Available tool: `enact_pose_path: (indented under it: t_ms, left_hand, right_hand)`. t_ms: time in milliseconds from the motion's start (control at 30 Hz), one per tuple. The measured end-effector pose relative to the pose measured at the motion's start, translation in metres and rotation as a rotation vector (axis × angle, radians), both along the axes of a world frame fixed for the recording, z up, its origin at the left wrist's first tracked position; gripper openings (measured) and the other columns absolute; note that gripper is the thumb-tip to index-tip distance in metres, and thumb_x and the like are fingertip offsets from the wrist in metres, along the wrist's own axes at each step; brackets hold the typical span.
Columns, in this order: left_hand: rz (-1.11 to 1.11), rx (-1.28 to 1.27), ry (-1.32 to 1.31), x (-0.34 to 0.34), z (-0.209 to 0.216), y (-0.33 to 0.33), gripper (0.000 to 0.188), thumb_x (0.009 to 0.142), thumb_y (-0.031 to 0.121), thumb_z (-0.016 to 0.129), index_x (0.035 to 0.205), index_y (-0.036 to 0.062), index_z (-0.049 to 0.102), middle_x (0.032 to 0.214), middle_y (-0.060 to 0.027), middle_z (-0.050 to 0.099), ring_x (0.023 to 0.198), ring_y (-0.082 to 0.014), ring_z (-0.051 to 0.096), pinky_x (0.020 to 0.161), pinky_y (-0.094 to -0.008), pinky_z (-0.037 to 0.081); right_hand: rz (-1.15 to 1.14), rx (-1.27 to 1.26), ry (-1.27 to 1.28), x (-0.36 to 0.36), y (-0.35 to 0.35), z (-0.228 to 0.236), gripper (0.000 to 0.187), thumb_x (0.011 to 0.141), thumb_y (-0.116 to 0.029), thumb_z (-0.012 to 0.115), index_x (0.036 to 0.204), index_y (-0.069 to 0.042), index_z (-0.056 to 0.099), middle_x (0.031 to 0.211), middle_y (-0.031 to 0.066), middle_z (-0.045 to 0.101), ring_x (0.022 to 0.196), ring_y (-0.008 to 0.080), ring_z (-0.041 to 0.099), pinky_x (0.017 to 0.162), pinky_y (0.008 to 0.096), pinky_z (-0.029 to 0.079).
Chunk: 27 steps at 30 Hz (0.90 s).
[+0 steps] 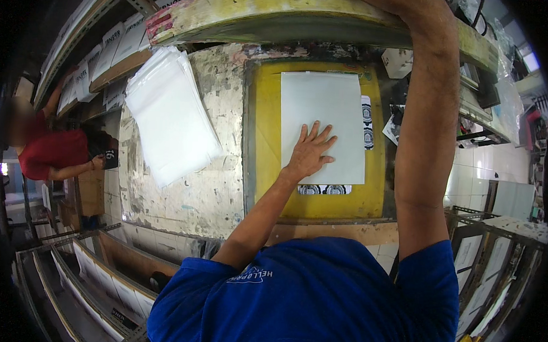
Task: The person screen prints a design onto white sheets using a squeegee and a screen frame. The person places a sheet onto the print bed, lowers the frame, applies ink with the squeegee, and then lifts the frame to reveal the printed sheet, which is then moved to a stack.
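My left hand [311, 151] lies flat with fingers spread on a pale grey, flat plastic bag [325, 100]. The bag rests on a yellow board [266, 140]. Black-and-white printed pieces [367, 123] show past its right and lower edges. My right arm stretches up and away to a raised, yellow-stained frame [316, 9] across the far side. There my right hand [391, 1] is at the frame's top, its fingers cut off by the picture's edge. Left of the board lies a loose stack of white plastic bags [170, 119].
The worktop [170, 203] is stained and worn. Shelving with white boxes [112, 48] stands at the far left, where a person in a red shirt [57, 145] is standing. Slotted racks [95, 285] are at the lower left, more racks [494, 263] at the right.
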State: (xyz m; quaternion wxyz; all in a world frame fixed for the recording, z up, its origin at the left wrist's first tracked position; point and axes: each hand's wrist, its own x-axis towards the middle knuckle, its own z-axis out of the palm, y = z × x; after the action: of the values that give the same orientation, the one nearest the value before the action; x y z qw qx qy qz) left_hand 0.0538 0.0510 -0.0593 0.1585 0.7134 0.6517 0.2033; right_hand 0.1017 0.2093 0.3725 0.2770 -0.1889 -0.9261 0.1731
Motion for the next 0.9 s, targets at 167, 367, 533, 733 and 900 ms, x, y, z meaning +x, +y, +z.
enact_pose_path:
  t_ms: [167,367,533,733,900]
  left_hand:
    - [-0.001,0.012,0.017,0.000,0.000,-0.003,0.065,0.090,0.045,0.067,0.147,0.0171,0.053,0.163,-0.0082,0.035,0.153,-0.0364,0.021,0.125,-0.0578,0.011]
    - [-0.025,0.030,-0.019,0.002,-0.001,-0.002,0.064,0.092,0.045,0.065,0.148,0.0177,0.052,0.163,-0.0089,0.035,0.153,-0.0362,0.023,0.125,-0.0579,0.013]
    - [0.057,0.113,-0.080,-0.008,0.010,-0.011,0.065,0.093,0.042,0.066,0.149,0.0153,0.050,0.159,-0.0113,0.040,0.150,-0.0375,0.029,0.124,-0.0566,0.015]
    - [0.413,0.553,-0.766,-0.032,0.100,-0.040,0.092,0.080,0.032,0.083,0.154,0.0014,0.037,0.140,-0.0174,0.058,0.131,-0.0349,0.054,0.117,-0.0478,0.034]
    - [0.508,0.935,-1.253,-0.045,0.149,-0.096,0.116,0.065,0.022,0.097,0.156,-0.0048,0.029,0.129,-0.0140,0.062,0.123,-0.0263,0.058,0.107,-0.0418,0.046]
  right_hand:
    - [0.055,0.071,0.079,0.004,-0.004,-0.007,0.039,0.084,-0.027,0.069,0.111,-0.001,0.076,0.098,0.0213,0.076,0.082,0.0281,0.074,0.081,0.0353,0.058]
    - [-0.022,0.245,0.132,0.001,-0.006,-0.019,0.038,0.084,-0.027,0.069,0.110,0.000,0.076,0.098,0.0212,0.076,0.082,0.0296,0.073,0.081,0.0352,0.057]
    - [0.026,0.244,0.139,-0.006,-0.007,-0.026,0.037,0.084,-0.026,0.069,0.109,0.000,0.077,0.096,0.0193,0.077,0.078,0.0282,0.072,0.079,0.0340,0.057]
    - [-0.010,-0.032,-0.024,0.016,-0.038,-0.030,0.040,0.079,-0.023,0.070,0.111,0.000,0.076,0.089,0.0158,0.077,0.068,0.0247,0.071,0.068,0.0312,0.057]
    - [-0.085,0.318,0.039,0.059,-0.092,-0.120,0.047,0.073,-0.024,0.081,0.120,-0.023,0.075,0.086,0.0116,0.066,0.080,0.0308,0.065,0.071,0.0411,0.050]
